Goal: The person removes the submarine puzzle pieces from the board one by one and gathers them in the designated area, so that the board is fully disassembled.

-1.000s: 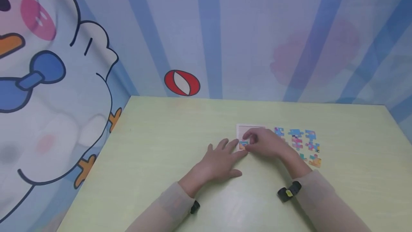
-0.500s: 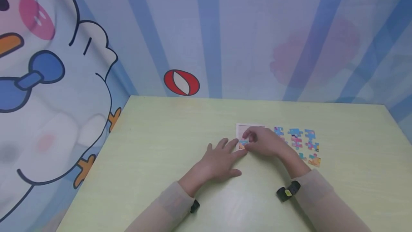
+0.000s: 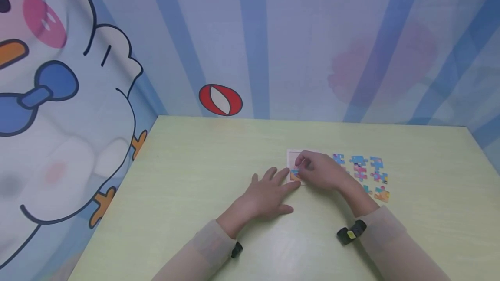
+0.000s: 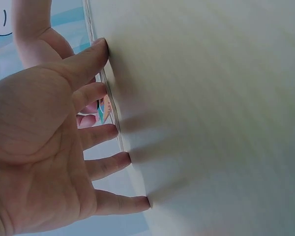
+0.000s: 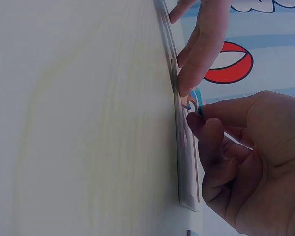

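In the head view, a shallow pale puzzle tray (image 3: 289, 156) lies on the table, partly covered by my hands. At its lower left corner is an orange and blue jigsaw piece (image 3: 294, 175), whose edge my right hand (image 3: 323, 171) pinches between thumb and forefinger; the right wrist view shows the pinched jigsaw piece (image 5: 194, 101) tilted up at the tray's rim. My left hand (image 3: 266, 195) lies with fingers spread, its fingertips on the table and against the tray's left and near edges. Part of the piece is hidden by my right fingers.
Just right of the tray, several loose jigsaw pieces (image 3: 360, 171) lie in rough rows, some behind my right wrist. The pale yellow table (image 3: 203, 164) meets a printed backdrop (image 3: 297, 55) at its far edge. Both wrists wear dark straps (image 3: 351, 232).
The fingers of my right hand have shifted slightly over the tray, and the piece under them has turned a little. My left hand has stayed in place.
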Motion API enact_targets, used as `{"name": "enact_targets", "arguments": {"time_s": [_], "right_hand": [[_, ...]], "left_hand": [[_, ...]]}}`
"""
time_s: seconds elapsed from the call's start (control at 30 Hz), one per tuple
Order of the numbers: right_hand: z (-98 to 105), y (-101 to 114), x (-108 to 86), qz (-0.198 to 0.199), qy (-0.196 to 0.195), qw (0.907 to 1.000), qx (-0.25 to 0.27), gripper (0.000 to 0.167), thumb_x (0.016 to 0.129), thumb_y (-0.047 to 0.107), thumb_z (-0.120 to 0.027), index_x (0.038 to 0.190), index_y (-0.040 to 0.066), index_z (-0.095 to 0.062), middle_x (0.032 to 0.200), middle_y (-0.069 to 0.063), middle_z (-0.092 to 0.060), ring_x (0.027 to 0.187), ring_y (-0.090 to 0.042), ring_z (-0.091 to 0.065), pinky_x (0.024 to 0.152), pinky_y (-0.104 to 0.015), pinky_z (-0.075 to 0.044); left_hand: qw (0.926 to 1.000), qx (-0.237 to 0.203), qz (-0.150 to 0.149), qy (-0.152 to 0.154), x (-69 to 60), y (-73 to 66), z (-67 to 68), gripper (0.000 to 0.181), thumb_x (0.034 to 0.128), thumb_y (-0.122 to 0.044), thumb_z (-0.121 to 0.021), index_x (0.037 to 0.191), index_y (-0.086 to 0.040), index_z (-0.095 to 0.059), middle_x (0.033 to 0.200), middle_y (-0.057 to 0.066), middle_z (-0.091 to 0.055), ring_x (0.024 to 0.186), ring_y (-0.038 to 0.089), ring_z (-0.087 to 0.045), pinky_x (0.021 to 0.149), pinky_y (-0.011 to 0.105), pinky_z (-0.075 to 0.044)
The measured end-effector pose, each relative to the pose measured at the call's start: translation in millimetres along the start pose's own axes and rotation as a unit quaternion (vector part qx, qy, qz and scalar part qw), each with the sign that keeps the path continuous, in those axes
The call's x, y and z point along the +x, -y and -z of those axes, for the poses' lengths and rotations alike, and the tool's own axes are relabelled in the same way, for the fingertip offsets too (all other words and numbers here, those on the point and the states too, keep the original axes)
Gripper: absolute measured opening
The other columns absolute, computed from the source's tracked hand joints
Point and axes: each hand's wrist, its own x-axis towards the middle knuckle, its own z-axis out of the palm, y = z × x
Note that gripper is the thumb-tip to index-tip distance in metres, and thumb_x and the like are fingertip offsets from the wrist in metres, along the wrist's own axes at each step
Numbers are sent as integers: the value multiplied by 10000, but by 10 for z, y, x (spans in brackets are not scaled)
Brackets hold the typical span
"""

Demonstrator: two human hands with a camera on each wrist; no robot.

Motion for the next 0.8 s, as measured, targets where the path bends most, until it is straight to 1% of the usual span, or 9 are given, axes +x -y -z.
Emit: {"name": "enact_targets", "arguments": {"time_s": [0.13,0.33,0.47,0.57,0.67,0.73,0.8], "right_hand": [[9,-24,-19,41,-59,9999,86,119,1013,168,-616,1113,141,-675,1030,-29,-696,898,-219,-634,801,-428,-503],[78,-50,-88,1,-120,9997,204,143,1024,210,-616,1137,149,-679,1081,-31,-686,908,-210,-632,782,-412,-502],[138,-76,-146,-69,-137,9998,130,164,1028,236,-620,1148,145,-683,1104,-43,-689,908,-209,-637,775,-409,-510],[179,-124,-202,-107,-177,9997,135,151,1030,231,-623,1139,150,-690,1082,-37,-685,867,-196,-628,752,-387,-506],[222,-182,-268,-175,-187,9991,334,140,1023,215,-632,1131,150,-693,1057,-44,-669,808,-203,-618,713,-378,-505],[249,-234,-308,-246,-206,9988,359,142,1021,226,-643,1133,156,-698,1055,-37,-668,813,-202,-618,716,-377,-505],[275,-289,-352,-309,-222,9988,313,153,1024,239,-645,1140,157,-700,1059,-29,-673,848,-212,-625,744,-391,-507]], "left_hand": [[10000,1,-6,-10,-1,4,2,712,999,-584,-606,1629,-398,-332,1718,27,-206,1545,354,-223,1095,706,-343],[10000,-23,-18,-22,-12,3,9,714,997,-578,-614,1628,-399,-333,1715,29,-216,1544,349,-224,1093,704,-346],[10000,-67,-1,21,-9,-1,12,715,999,-574,-613,1631,-389,-333,1716,35,-216,1548,355,-219,1098,708,-337],[9999,-89,20,42,-5,-6,15,710,997,-575,-616,1626,-385,-347,1715,37,-219,1548,354,-218,1099,708,-336],[9999,-93,35,53,0,-9,12,704,996,-574,-618,1622,-385,-356,1714,36,-220,1548,350,-218,1102,705,-335],[9999,-90,46,61,7,-9,6,703,996,-573,-619,1621,-387,-357,1714,36,-219,1548,349,-219,1104,703,-334],[9999,-82,60,57,15,-8,-4,701,996,-571,-620,1620,-390,-357,1714,34,-220,1547,349,-220,1106,700,-333]]}}
